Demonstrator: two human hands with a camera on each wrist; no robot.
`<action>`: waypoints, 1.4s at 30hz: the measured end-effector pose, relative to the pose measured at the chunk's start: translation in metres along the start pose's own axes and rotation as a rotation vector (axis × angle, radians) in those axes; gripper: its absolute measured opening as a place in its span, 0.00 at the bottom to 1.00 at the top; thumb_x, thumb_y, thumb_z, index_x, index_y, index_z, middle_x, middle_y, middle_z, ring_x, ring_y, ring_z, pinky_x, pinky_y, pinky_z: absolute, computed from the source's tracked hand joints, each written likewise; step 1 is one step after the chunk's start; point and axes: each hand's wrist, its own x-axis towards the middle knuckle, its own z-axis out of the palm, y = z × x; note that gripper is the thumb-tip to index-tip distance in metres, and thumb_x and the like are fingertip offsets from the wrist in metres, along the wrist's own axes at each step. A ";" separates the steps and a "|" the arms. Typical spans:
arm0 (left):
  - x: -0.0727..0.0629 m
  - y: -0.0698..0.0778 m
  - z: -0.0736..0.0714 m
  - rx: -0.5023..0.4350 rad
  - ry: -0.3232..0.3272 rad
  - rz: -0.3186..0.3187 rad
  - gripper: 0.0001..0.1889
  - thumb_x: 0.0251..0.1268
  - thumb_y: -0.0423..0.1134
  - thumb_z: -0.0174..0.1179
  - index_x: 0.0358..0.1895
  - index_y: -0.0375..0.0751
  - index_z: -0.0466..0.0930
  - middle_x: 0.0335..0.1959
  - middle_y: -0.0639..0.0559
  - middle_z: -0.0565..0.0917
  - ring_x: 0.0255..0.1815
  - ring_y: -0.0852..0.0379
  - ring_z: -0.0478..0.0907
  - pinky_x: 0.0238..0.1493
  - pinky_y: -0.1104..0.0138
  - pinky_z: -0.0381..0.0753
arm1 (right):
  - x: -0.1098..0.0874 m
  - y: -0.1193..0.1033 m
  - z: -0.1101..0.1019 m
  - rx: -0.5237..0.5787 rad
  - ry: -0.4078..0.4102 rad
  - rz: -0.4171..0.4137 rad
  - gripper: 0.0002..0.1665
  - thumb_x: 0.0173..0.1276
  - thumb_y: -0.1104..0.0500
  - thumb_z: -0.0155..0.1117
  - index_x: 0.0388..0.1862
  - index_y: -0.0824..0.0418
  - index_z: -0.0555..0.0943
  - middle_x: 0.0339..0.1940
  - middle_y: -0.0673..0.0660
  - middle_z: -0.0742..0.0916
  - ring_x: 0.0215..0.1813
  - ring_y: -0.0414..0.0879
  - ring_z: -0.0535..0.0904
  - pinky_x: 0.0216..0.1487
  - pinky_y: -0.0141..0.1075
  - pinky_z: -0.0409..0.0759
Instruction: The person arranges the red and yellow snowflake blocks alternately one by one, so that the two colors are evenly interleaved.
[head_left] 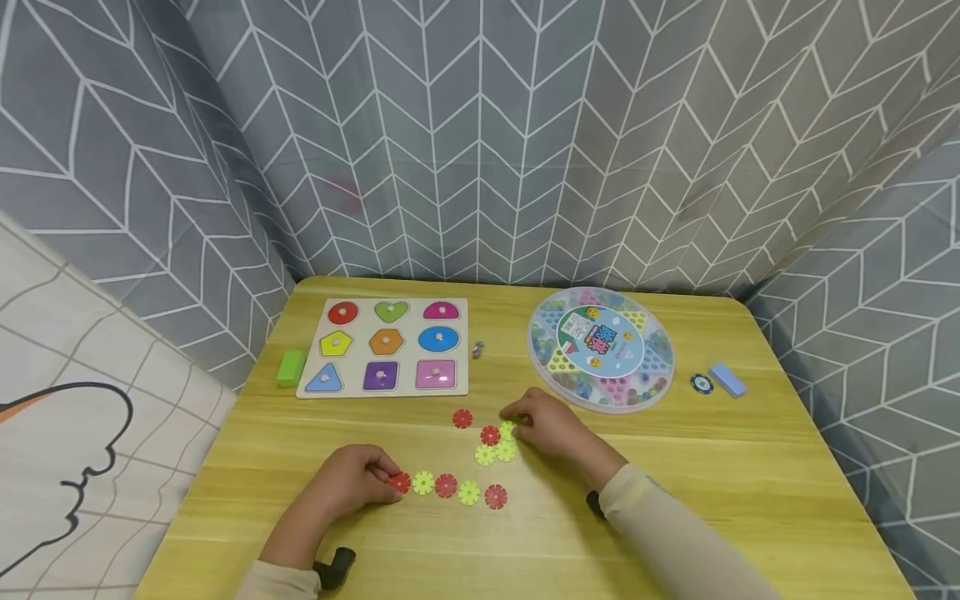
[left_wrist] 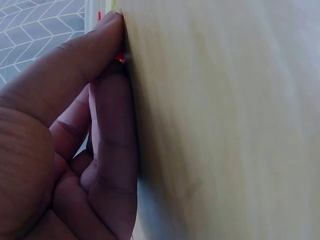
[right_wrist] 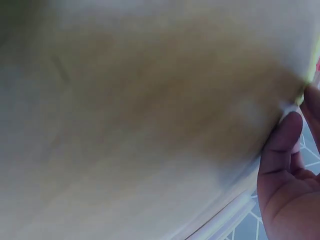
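Observation:
My left hand (head_left: pixel 352 482) pinches a red snowflake disc (head_left: pixel 401 482) at the left end of a row on the table. A sliver of red shows between thumb and finger in the left wrist view. Rightward in that row lie a yellow-green disc (head_left: pixel 423 482), a red one, another yellow-green one, and a red disc (head_left: pixel 496 497). Farther back, my right hand (head_left: pixel 551 423) pinches the edge of a yellow-green snowflake disc (head_left: pixel 507 430), partly hidden by the fingers. Beside it are a red disc (head_left: pixel 490 435) and two yellow-green discs; another red disc (head_left: pixel 462 418) lies apart.
A shape puzzle board (head_left: pixel 356 337) lies at the back left beside a green block (head_left: pixel 291 367). A round marble game board (head_left: pixel 601 350) is at the back right. Beyond it are a dark chip (head_left: pixel 702 383) and a blue block (head_left: pixel 727 380). Curtains (head_left: pixel 480 142) surround the table.

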 end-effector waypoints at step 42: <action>0.003 0.002 0.001 0.033 0.007 -0.046 0.14 0.47 0.37 0.84 0.34 0.46 0.87 0.30 0.54 0.81 0.32 0.55 0.77 0.37 0.61 0.79 | -0.088 -0.003 0.004 0.476 -0.050 0.181 0.05 0.66 0.70 0.70 0.39 0.64 0.87 0.30 0.51 0.85 0.33 0.44 0.80 0.34 0.35 0.82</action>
